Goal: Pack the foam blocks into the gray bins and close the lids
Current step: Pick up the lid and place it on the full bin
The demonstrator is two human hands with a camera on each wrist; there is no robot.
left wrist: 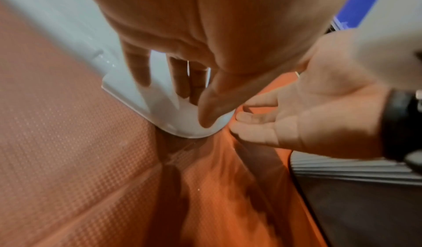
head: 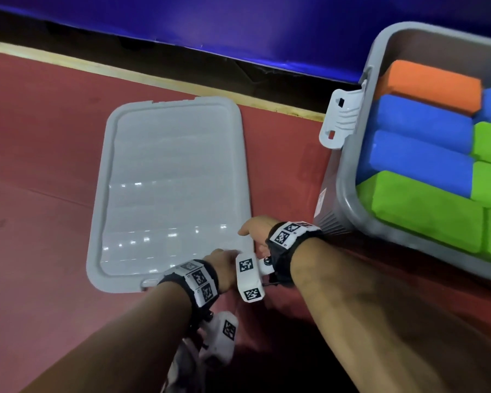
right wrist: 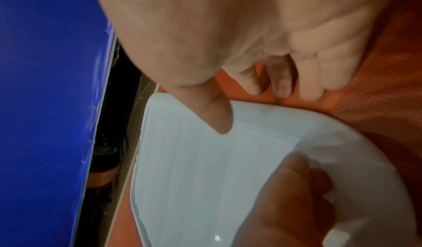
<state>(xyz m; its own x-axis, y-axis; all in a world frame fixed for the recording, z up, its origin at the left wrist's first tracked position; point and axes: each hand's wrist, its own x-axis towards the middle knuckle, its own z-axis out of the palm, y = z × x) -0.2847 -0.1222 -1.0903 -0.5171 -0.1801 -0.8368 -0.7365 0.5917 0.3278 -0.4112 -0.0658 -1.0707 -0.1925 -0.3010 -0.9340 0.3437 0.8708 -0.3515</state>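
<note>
Left hand [head: 223,268] and right hand [head: 257,229], grips relaxed, touch the flat, glossy gray lid's [head: 167,191] near corner.

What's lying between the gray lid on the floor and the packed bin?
Only bare red mat separates the lid from the bin in the head view; near the lid's close corner, the right hand reaches in.

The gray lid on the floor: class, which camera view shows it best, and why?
The head view: the whole lid lies flat on the red floor beside the bin. The left wrist view shows only one corner under the left hand; the right wrist view shows part, blurred.
</note>
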